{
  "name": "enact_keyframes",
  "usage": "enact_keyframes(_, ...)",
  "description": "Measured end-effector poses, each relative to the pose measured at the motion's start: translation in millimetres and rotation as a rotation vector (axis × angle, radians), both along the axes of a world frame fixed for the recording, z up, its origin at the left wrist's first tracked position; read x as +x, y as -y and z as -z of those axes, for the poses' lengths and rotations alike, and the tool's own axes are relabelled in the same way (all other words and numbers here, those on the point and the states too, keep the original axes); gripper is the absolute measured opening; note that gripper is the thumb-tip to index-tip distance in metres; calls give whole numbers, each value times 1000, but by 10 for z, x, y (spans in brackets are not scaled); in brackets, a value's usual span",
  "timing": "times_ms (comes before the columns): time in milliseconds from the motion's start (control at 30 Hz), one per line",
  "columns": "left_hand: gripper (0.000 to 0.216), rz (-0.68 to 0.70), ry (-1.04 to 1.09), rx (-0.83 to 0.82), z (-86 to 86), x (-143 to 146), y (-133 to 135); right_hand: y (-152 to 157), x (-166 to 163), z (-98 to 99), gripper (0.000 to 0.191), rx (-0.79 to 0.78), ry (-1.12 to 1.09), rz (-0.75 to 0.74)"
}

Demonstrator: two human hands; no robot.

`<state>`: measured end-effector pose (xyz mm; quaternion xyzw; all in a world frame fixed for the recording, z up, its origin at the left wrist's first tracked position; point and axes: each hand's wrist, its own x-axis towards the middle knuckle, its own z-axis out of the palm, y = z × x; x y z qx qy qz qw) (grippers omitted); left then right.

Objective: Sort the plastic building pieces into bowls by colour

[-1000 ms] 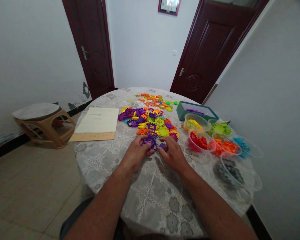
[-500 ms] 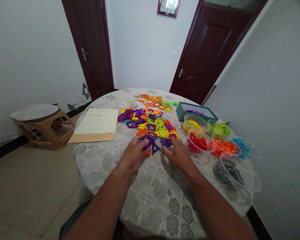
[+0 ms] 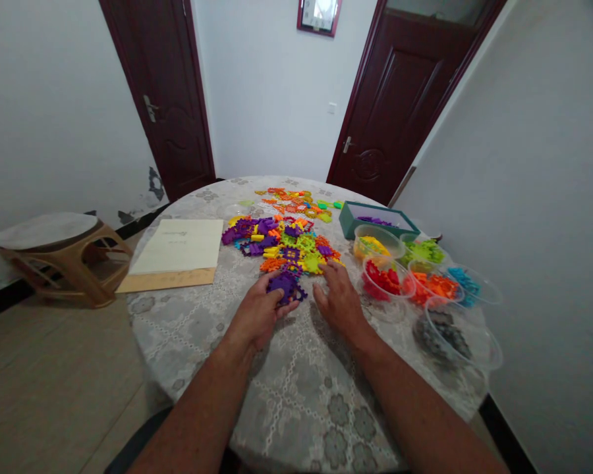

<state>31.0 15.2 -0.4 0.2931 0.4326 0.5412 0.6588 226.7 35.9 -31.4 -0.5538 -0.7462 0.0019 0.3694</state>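
Note:
A heap of interlocking plastic pieces in purple, orange, green and yellow lies on the round table. My left hand is closed on a bunch of purple pieces at the heap's near edge. My right hand rests just right of that bunch, fingers stretched flat toward the heap, touching its near edge, with nothing held.
Clear tubs of sorted pieces stand at the right: yellow, red, orange, green, blue, dark. A teal box sits behind them. A booklet lies left. A stool stands beside the table.
My left hand has gathered the purple pieces and drawn them toward me; my right hand has let go of them and spread flat. The camera has swung slightly left.

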Motion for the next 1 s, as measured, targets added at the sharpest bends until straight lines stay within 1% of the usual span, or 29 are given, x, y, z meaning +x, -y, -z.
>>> enact_keyframes(67, 57, -21, 0, -9, -30, -10, 4, -104, 128, 56, 48, -35, 106, 179)
enact_keyframes(167, 50, -55, 12, -8, -52, -19, 3, -208, 223, 105, 52, -144, 229, 324)
enact_keyframes(267, 43, -70, 37, 0, -53, -23, -6, -252, 204, 118, 49, -199, 299, 384)
enact_keyframes(400, 40, -74, 69, 3, -45, -33, -13, -270, 177, 110, 35, -187, 346, 411)
enact_keyframes(467, 40, -67, 80, 5, -41, -43, -11, -271, 207, 85, 26, -189, 319, 408)
enact_keyframes(500, 41, -65, 82, 5, -40, -48, -9, -268, 224, 67, 22, -185, 281, 393)
enact_keyframes(567, 45, -64, 78, 6, -45, -57, -3, -245, 241, 29, 24, -154, 143, 320)
enact_keyframes(667, 49, -60, 72, -6, -64, -58, 3, -165, 155, 10, 36, -144, -177, 100)
enact_keyframes(733, 52, -54, 72, -14, -74, -48, 6, -95, 28, 37, 50, -220, -391, -79)
enact_keyframes(800, 54, -36, 67, -9, -76, -30, 11, -28, -112, 73, 54, -311, -529, -219)
enact_keyframes(867, 57, -12, 54, 9, -72, -7, 23, 28, -221, 88, 51, -336, -560, -286)
enact_keyframes(1000, 60, 13, -5, 37, -46, 60, 65, 102, -307, 25, 38, -266, -438, -315)
